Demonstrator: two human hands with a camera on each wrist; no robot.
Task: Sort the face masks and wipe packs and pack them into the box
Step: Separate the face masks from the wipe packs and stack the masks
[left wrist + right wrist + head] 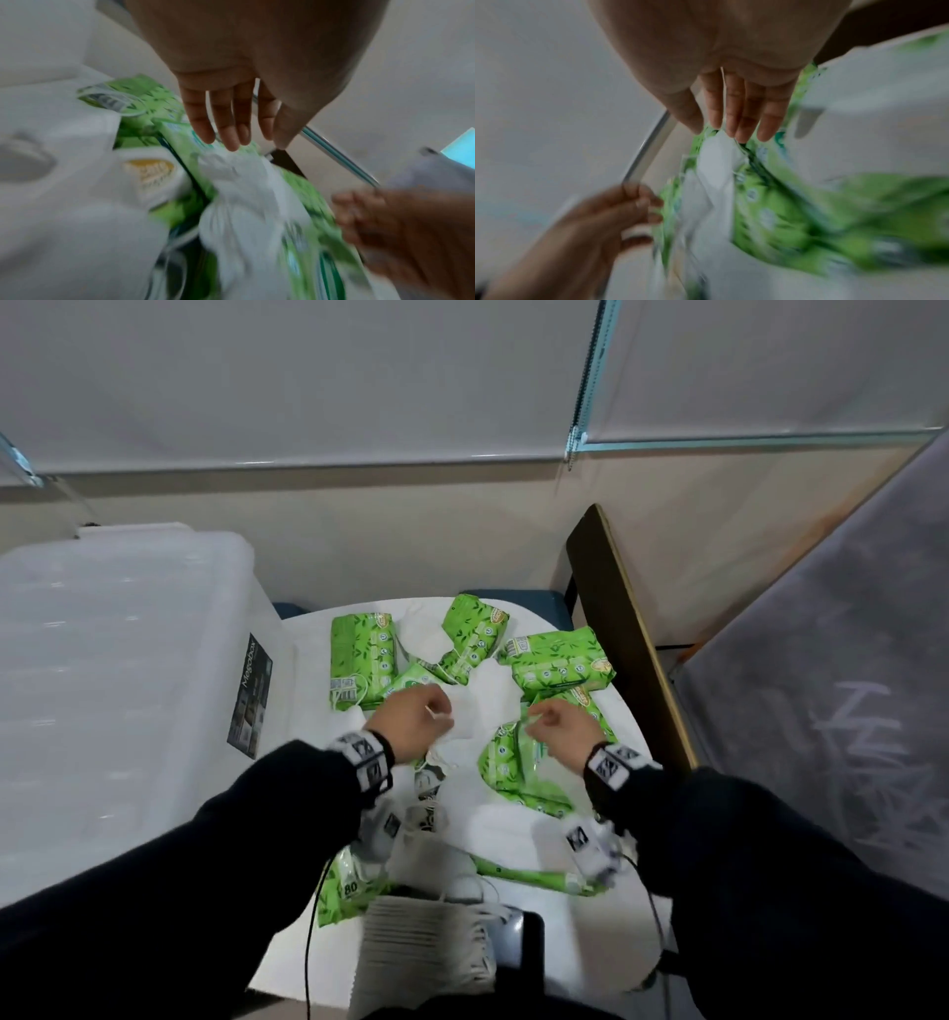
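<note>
Several green wipe packs (362, 660) and loose white face masks (426, 629) lie scattered on a round white table (308, 680). A white mask (480, 711) lies in the middle between my hands. My left hand (441, 719) hovers at its left edge, fingers curled, with a thin white ear loop pinched in them. My right hand (536, 719) is at its right edge, curled the same way over a green pack (518, 762). Both wrist views are blurred. The left wrist view shows the mask (239, 182) below the left hand (228, 138). The right wrist view shows it (716, 162) below the right hand (734, 130).
A large translucent plastic box (118, 670) with its lid on stands left of the table. A neat stack of masks (426, 947) sits at the near edge beside another pack (341, 891). A brown board (626, 634) leans at the right.
</note>
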